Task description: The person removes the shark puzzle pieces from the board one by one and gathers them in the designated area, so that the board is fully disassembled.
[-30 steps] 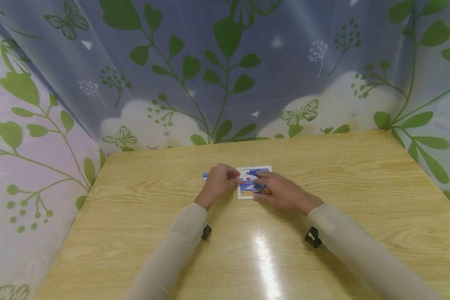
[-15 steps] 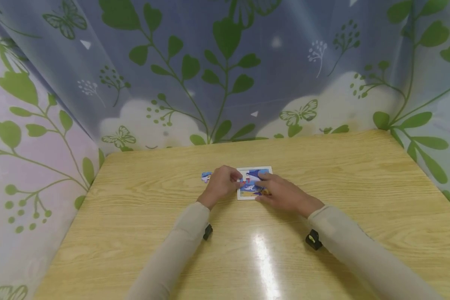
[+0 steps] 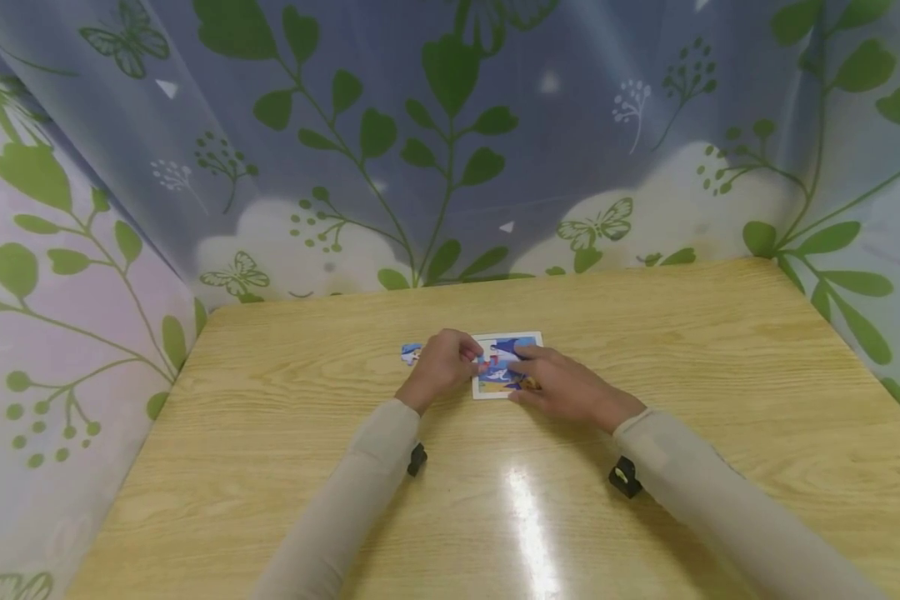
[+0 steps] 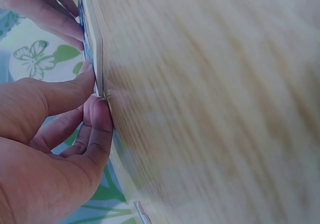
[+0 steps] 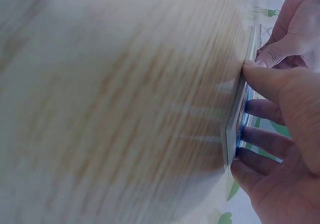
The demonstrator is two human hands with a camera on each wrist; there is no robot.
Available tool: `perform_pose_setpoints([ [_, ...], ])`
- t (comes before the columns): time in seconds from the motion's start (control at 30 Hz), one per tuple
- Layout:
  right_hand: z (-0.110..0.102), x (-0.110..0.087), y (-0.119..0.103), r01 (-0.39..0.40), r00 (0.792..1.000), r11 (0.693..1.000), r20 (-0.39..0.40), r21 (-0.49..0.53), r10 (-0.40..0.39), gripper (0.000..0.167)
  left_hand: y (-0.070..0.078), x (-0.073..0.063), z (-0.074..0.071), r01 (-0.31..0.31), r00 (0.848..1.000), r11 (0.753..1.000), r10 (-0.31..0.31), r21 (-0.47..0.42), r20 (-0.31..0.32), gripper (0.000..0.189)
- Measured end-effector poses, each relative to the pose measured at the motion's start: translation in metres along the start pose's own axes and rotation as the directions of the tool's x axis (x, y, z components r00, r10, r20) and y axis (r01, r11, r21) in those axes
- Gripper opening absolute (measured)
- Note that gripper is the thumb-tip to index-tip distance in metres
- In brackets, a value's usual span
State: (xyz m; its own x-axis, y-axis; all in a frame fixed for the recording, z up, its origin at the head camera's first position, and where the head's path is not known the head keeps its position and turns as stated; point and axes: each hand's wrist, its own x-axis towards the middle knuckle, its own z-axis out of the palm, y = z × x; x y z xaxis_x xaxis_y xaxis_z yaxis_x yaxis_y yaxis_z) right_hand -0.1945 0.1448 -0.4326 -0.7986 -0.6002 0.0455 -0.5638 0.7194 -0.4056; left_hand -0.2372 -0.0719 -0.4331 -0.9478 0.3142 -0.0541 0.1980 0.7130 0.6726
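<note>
A small square jigsaw puzzle [image 3: 498,386] with a white frame and a blue sea picture lies flat on the table. My left hand [image 3: 441,365] is at its left edge; in the left wrist view the thumb [image 4: 80,87] lies on top and curled fingers meet the edge, pinching it. Over the right part rests my right hand [image 3: 570,385], its fingers [image 5: 265,141] spread on the picture and its thumb at the near edge. Those fingers hide part of the picture. Just left of my left hand lies a loose puzzle piece [image 3: 409,354], partly covered.
The wooden table [image 3: 307,483] extends around the puzzle, with a bright light reflection in front. A curtain [image 3: 390,167] with leaves and butterflies hangs behind its far edge. Dark wrist cameras [image 3: 625,477] sit under both sleeves.
My left hand has shifted very slightly right, showing more of the loose piece. The right hand stays almost still on the puzzle, and the head view has drifted a little.
</note>
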Motion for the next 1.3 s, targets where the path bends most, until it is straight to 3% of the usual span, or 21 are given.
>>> perform_pose_setpoints([
  [0.53,-0.0008,0.0004,0.0004,0.021,1.000,1.000,-0.007,0.003,-0.021,0.051,0.0014,-0.0027,0.0012,-0.049,0.997,0.998,0.047,-0.033,-0.065,0.012],
  [0.9,0.0013,0.0015,0.0022,0.036,0.999,0.999,-0.016,0.005,-0.035,0.050,0.0022,-0.0025,0.0020,-0.034,0.991,0.999,0.031,-0.023,-0.132,0.006],
  [1.1,0.0013,0.0012,0.0024,0.030,0.999,1.000,-0.013,0.007,-0.030,0.050,0.0014,-0.0046,0.0009,0.012,0.993,0.994,-0.025,-0.109,-0.113,0.007],
  [1.3,0.0008,0.0004,0.0029,0.023,1.000,1.000,-0.011,0.009,-0.023,0.050,0.0004,-0.0058,0.0003,0.040,0.993,0.973,-0.064,-0.228,-0.101,0.009],
])
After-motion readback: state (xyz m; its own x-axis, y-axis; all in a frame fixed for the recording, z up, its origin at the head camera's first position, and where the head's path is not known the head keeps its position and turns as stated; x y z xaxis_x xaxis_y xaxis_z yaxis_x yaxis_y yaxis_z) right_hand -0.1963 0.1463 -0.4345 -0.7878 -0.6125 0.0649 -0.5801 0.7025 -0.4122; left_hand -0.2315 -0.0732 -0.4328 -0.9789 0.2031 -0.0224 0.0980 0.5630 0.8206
